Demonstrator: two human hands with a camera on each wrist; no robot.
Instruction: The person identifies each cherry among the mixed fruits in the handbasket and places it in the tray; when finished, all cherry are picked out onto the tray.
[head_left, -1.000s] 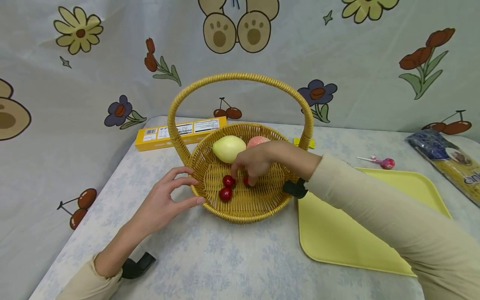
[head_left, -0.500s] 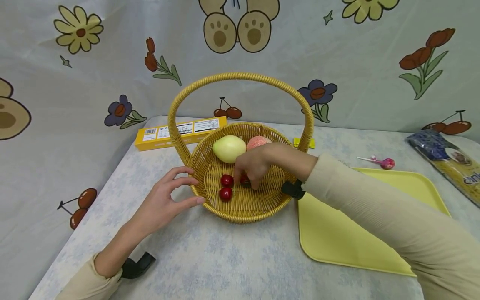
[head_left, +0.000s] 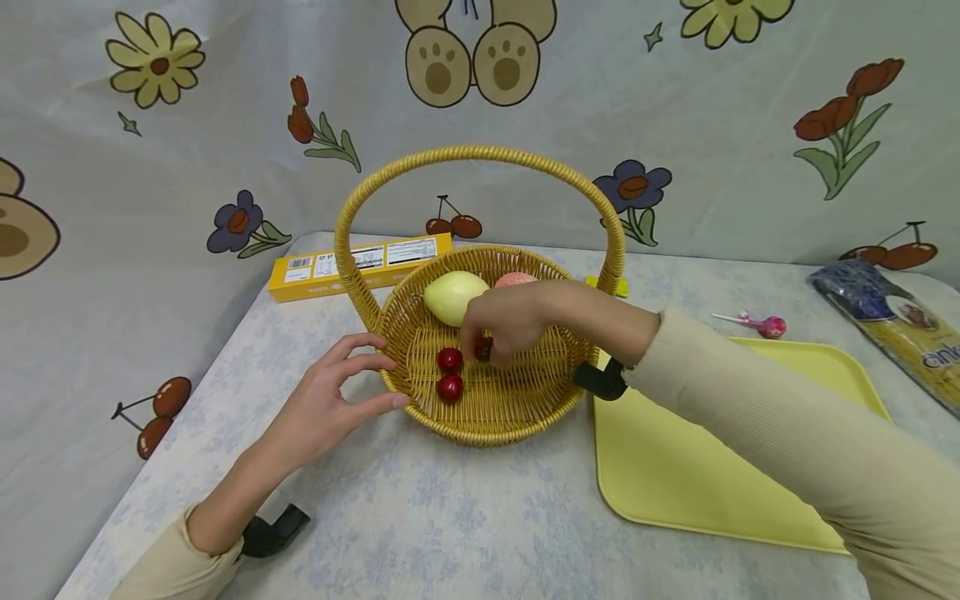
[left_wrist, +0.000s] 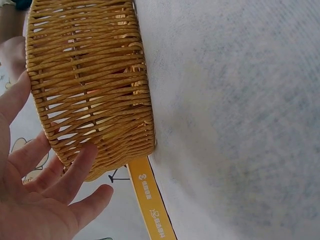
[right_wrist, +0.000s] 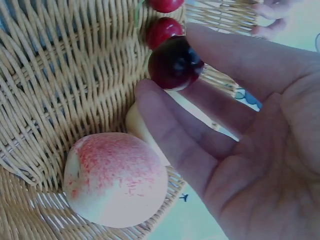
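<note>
A yellow wicker basket (head_left: 480, 435) with a tall arched handle stands mid-table. My left hand (head_left: 326, 408) touches its left rim with spread, relaxed fingers; in the left wrist view, some fingers (left_wrist: 80, 170) lie along the outer wall. Inside the basket, my right hand (head_left: 513, 317) pinches a dark red cherry (right_wrist: 175, 64) between thumb and fingertips. Two more cherries, an upper one (head_left: 450, 360) and a lower one (head_left: 450, 388), lie on the basket floor to its left. A pale green pear (head_left: 453, 298) and a pink-and-white peach (right_wrist: 115, 180) sit towards the back, the peach partly hidden by my right wrist.
Behind the basket at left lies a long yellow box (head_left: 300, 287). A yellow tray (head_left: 675, 475) is at right under my right forearm, with a lollipop (head_left: 771, 327) beyond it. A blue-and-yellow packet (head_left: 900, 321) lies far right, and a small yellow item (head_left: 622, 287) behind the handle.
My right hand has shifted slightly up and back, and the cherry at its fingertips has moved with it. The upper loose cherry has rolled a little left. The left hand has stayed put.
</note>
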